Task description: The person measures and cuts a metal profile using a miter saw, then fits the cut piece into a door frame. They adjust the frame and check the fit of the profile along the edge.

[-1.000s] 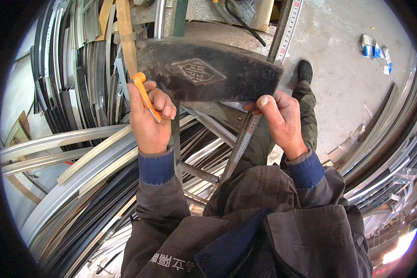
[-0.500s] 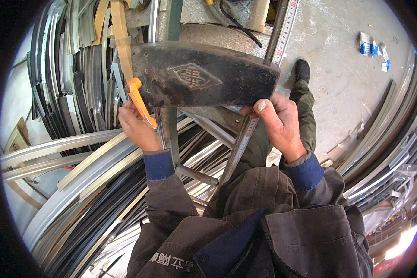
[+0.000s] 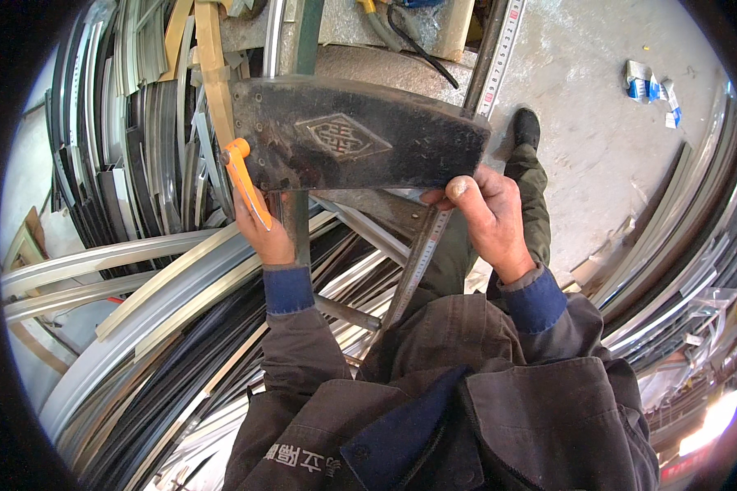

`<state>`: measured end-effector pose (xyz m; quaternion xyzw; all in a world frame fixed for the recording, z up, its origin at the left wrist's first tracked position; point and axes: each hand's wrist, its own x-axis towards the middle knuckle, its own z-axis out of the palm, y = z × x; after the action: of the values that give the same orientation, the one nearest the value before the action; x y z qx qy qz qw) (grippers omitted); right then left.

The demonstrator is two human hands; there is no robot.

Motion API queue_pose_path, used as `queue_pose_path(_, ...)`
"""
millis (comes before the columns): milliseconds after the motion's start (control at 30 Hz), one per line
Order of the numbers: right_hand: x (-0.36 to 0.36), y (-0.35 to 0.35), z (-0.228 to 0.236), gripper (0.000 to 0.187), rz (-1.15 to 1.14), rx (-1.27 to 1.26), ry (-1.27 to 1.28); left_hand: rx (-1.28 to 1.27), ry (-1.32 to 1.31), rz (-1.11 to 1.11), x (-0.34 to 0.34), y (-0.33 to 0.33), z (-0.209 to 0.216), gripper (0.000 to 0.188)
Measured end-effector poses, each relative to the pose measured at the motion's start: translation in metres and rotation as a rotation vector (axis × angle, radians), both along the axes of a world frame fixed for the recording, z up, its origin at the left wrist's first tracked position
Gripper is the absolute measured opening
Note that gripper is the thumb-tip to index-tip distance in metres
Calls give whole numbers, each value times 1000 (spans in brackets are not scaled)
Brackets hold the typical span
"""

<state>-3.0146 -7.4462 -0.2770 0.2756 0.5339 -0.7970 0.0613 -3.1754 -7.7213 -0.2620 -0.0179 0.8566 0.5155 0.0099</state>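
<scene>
A dark metal machine cover with a raised diamond emblem spans the space in front of me. At its left end sits an orange lever handle. My left hand is behind and beside that lever, next to a shiny metal strip running under the cover; its fingertips are hidden. By the cover's lower right corner, my right hand has its fingers curled and its thumb against the corner. What its fingers grip is hidden. A rail with a measuring scale passes just below that hand.
Stacks of long metal profiles stand at the left, and more lie in a bundle below. Further profiles line the right side. Torn blue-and-white packaging lies on the concrete floor. A black cable hangs beyond the cover.
My left hand has shifted right, its fingers passing out of sight behind the orange lever and cover. The strip's lower end no longer shows below the hand. My right hand stays at the corner.
</scene>
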Motion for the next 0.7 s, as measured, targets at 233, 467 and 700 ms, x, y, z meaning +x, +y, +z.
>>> queue_pose_path(233,-4,-5,2,39,-105,-12,8,-163,-18,-22,-1,-12,-1,23)
queue_pose_path(467,-3,-4,2,40,-81,6,-4,43,-136,0,-1,-27,-5,24)
queue_pose_path(700,-3,-4,3,41,-79,5,6,197,-226,-61,-1,-41,-3,29)
